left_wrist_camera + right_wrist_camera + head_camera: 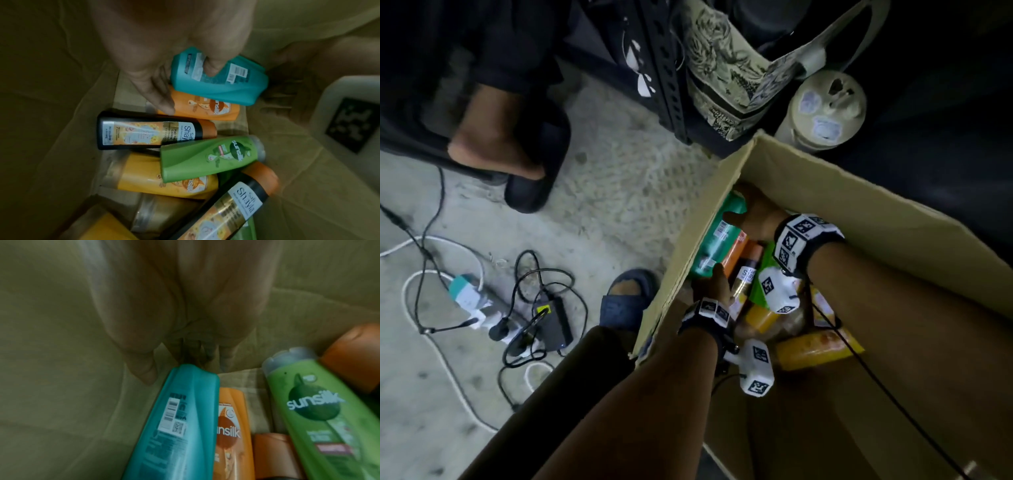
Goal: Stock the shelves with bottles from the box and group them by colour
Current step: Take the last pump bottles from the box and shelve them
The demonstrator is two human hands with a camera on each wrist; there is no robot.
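Note:
An open cardboard box (859, 205) on the floor holds several bottles lying flat. Both my hands reach into it. My left hand (717, 284) grips a teal bottle (222, 84), fingers curled over its label and the thumb (160, 97) beneath it. My right hand (755, 216) curls over the far end of the same teal bottle (180, 426); its fingertips are hidden behind that end. Under and beside it lie an orange bottle (205, 110), a black-and-orange bottle (144, 133), a green bottle (205, 159) and a yellow one (164, 178).
Left of the box are my sandalled foot (626, 298), a power strip (482, 305), a black adapter (551, 322) and loose cables. Another person's foot (517, 147) stands at the upper left. A black shelf post (664, 75), a printed bag (729, 68) and a beige canister (825, 109) stand behind the box.

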